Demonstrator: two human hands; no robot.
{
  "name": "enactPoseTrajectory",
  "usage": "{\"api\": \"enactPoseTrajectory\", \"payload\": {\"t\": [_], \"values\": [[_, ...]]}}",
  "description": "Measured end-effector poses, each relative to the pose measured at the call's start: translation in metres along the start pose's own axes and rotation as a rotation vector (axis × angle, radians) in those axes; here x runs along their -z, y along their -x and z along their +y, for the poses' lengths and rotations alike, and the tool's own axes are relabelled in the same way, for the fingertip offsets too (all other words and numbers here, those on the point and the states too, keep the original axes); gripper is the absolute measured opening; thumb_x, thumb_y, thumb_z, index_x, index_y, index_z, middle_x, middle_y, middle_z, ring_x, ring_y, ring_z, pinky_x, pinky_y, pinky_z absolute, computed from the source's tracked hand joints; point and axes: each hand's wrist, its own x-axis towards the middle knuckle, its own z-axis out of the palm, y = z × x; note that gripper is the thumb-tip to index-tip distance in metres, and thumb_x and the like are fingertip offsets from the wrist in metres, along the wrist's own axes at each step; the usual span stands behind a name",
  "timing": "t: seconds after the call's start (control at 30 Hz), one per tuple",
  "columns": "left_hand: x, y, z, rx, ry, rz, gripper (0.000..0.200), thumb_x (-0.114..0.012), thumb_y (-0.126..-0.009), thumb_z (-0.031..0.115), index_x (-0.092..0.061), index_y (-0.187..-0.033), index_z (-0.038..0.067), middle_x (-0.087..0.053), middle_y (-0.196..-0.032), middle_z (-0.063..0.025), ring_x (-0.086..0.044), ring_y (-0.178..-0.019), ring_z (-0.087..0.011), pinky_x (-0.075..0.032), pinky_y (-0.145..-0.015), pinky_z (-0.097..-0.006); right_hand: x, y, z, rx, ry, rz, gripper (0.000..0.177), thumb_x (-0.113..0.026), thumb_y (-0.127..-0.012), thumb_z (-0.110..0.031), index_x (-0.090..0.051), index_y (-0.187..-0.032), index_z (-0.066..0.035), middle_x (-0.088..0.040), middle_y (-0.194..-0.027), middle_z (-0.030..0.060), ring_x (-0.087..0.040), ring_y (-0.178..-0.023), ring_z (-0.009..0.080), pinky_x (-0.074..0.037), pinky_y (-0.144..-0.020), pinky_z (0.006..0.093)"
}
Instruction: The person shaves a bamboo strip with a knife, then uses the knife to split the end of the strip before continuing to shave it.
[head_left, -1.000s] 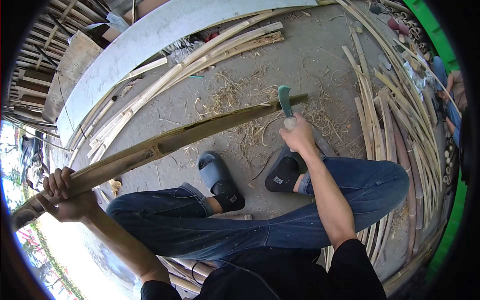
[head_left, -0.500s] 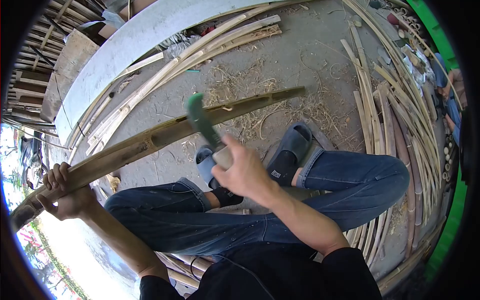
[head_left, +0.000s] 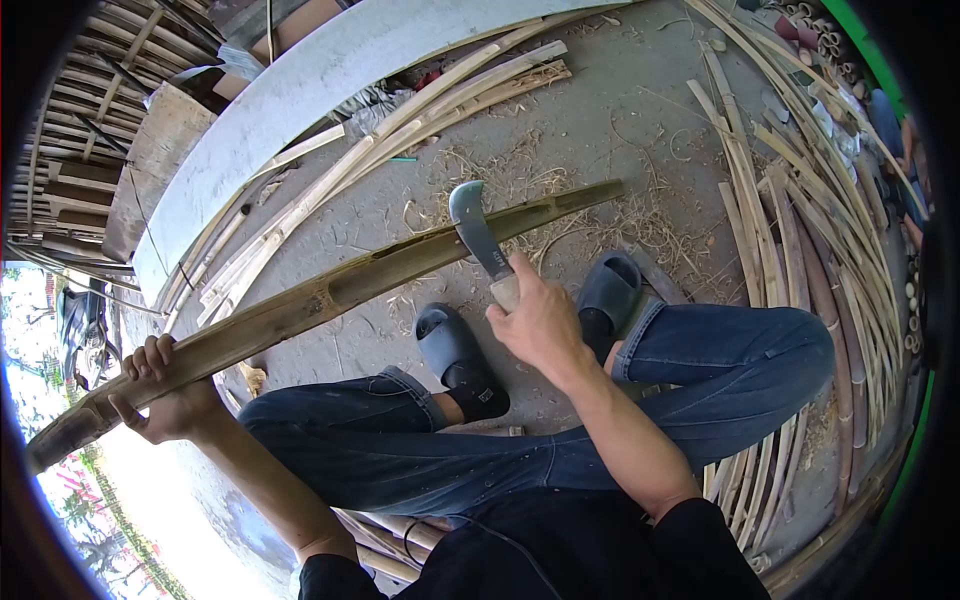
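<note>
A long split bamboo pole (head_left: 270, 322) slants across the view from lower left to upper right, its hollow inner side and nodes showing. Near its left end, my left hand (head_left: 165, 392) is wrapped round it, fingers over the upper edge and thumb below. My right hand (head_left: 541, 322) is closed on the pale handle of a billhook (head_left: 478, 232) with a dark, hooked blade. The blade overlaps the far half of the pole, its curved tip reaching above the pole's upper edge.
Shavings (head_left: 650, 235) litter the concrete floor beyond my slippered feet (head_left: 450, 345). Bundles of bamboo strips (head_left: 860, 330) lie on the right, more strips (head_left: 420, 115) at the upper left beside a curved pale panel (head_left: 270, 95). Another person's arm (head_left: 908, 150) shows at the far right edge.
My right hand and the billhook have moved right along the pole, and the blade is now sharp rather than blurred. My left hand keeps its hold; the whole view has shifted slightly.
</note>
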Motion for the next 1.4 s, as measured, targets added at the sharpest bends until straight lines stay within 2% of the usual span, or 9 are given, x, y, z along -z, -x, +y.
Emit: {"api": "enactPoseTrajectory", "payload": {"t": [0.07,0.37,0.4,0.57,0.77,0.93,1.17,1.3,1.4], "values": [[-0.004,0.001,-0.002,-0.009,-0.006,0.004,0.036,-0.065,-0.081,0.035,-0.042,-0.088,0.007,-0.040,-0.077,-0.0051,-0.037,-0.066,-0.0196,-0.035,-0.069,-0.0342,-0.006,-0.019,0.041,0.002,-0.004,0.166,0.064,-0.074,-0.079,-0.021,-0.049,-0.132,0.007,-0.068,-0.091,0.0335,-0.069,-0.088,0.0478,-0.055,-0.085,0.0500],[-0.010,0.005,-0.002,-0.015,-0.016,0.012,0.036,-0.064,-0.081,0.034,-0.042,-0.089,0.007,-0.038,-0.076,-0.0049,-0.037,-0.067,-0.0194,-0.035,-0.069,-0.0342,-0.006,-0.014,0.038,0.043,0.024,0.096,0.064,-0.073,-0.081,-0.018,-0.046,-0.135,0.004,-0.069,-0.090,0.0302,-0.070,-0.090,0.0439,-0.056,-0.084,0.0497],[-0.010,0.005,-0.002,-0.019,-0.019,0.024,0.037,-0.064,-0.081,0.035,-0.042,-0.088,0.007,-0.038,-0.077,-0.0049,-0.036,-0.067,-0.0193,-0.035,-0.069,-0.0343,0.006,-0.022,0.039,0.032,-0.012,0.162,0.053,-0.073,-0.078,-0.019,-0.052,-0.122,0.004,-0.067,-0.086,0.0312,-0.068,-0.087,0.0471,-0.054,-0.081,0.0520],[-0.016,0.010,-0.002,-0.017,0.027,0.016,0.037,-0.063,-0.081,0.037,-0.041,-0.087,0.007,-0.038,-0.075,-0.0050,-0.036,-0.068,-0.0196,-0.034,-0.068,-0.0345,-0.025,0.035,-0.039,0.087,-0.074,-0.058,0.057,-0.073,-0.079,-0.019,-0.051,-0.126,0.004,-0.068,-0.083,0.0292,-0.069,-0.081,0.0473,-0.055,-0.077,0.0509],[-0.009,0.007,-0.004,-0.035,-0.028,0.062,0.036,-0.061,-0.082,0.037,-0.041,-0.087,0.008,-0.037,-0.076,-0.0050,-0.035,-0.068,-0.0196,-0.033,-0.068,-0.0345,0.004,-0.009,0.032,0.035,0.100,0.143,0.055,-0.072,-0.079,-0.018,-0.053,-0.127,0.002,-0.069,-0.090,0.0307,-0.069,-0.085,0.0464,-0.055,-0.080,0.0519],[-0.019,0.010,-0.004,-0.032,-0.011,0.045,0.036,-0.060,-0.083,0.038,-0.041,-0.087,0.008,-0.037,-0.075,-0.0045,-0.034,-0.068,-0.0193,-0.032,-0.068,-0.0344,-0.009,0.030,-0.029,0.168,0.024,-0.071,0.064,-0.075,-0.081,-0.019,-0.046,-0.134,0.004,-0.068,-0.084,0.0304,-0.069,-0.079,0.0472,-0.056,-0.078,0.0525],[-0.018,0.010,-0.003,-0.036,-0.023,0.069,0.036,-0.060,-0.083,0.039,-0.040,-0.085,0.008,-0.036,-0.073,-0.0041,-0.034,-0.067,-0.0192,-0.032,-0.067,-0.0345,0.009,-0.005,0.014,0.024,0.167,0.119,0.055,-0.073,-0.079,-0.019,-0.050,-0.126,0.000,-0.069,-0.085,0.0301,-0.070,-0.083,0.0468,-0.056,-0.079,0.0523],[-0.024,0.013,-0.003,-0.018,-0.015,0.053,0.037,-0.060,-0.084,0.040,-0.040,-0.085,0.009,-0.035,-0.073,-0.0037,-0.034,-0.068,-0.0191,-0.031,-0.067,-0.0346,-0.006,0.042,-0.060,0.258,0.029,-0.186,0.063,-0.072,-0.084,-0.019,-0.045,-0.135,0.008,-0.068,-0.079,0.0281,-0.072,-0.078,0.0413,-0.059,-0.076,0.0482],[-0.021,0.007,-0.002,-0.028,-0.024,0.025,0.037,-0.060,-0.084,0.039,-0.040,-0.085,0.009,-0.036,-0.073,-0.0036,-0.034,-0.068,-0.0191,-0.032,-0.067,-0.0345,-0.011,0.022,-0.040,0.207,0.061,-0.079,0.061,-0.073,-0.081,-0.019,-0.048,-0.131,0.004,-0.069,-0.084,0.0291,-0.071,-0.082,0.0438,-0.057,-0.078,0.0501]]}}
